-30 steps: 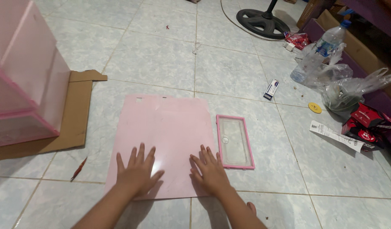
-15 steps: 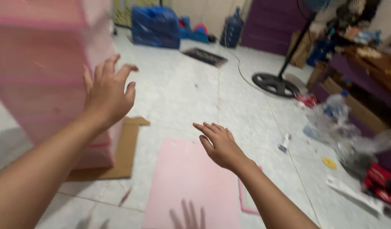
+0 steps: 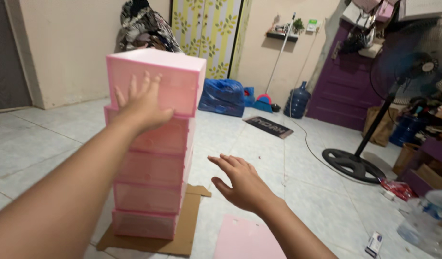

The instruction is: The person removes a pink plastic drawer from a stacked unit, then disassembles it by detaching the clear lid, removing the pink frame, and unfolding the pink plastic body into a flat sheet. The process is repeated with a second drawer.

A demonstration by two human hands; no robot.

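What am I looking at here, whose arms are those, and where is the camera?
There is no machine here. The picture comes from a camera worn on a person's head, so the two bare arms reaching out from the bottom edge are that person's own.

The left hand lies flat with spread fingers against the side of the top box of a stack of pink see-through plastic boxes. The stack stands on a flat piece of cardboard on the tiled floor. The right hand hovers open in the air and holds nothing.

Below it a flat pink panel lies on the floor. Further back you can see a standing fan, a blue bag, a large water jug and a purple cabinet.
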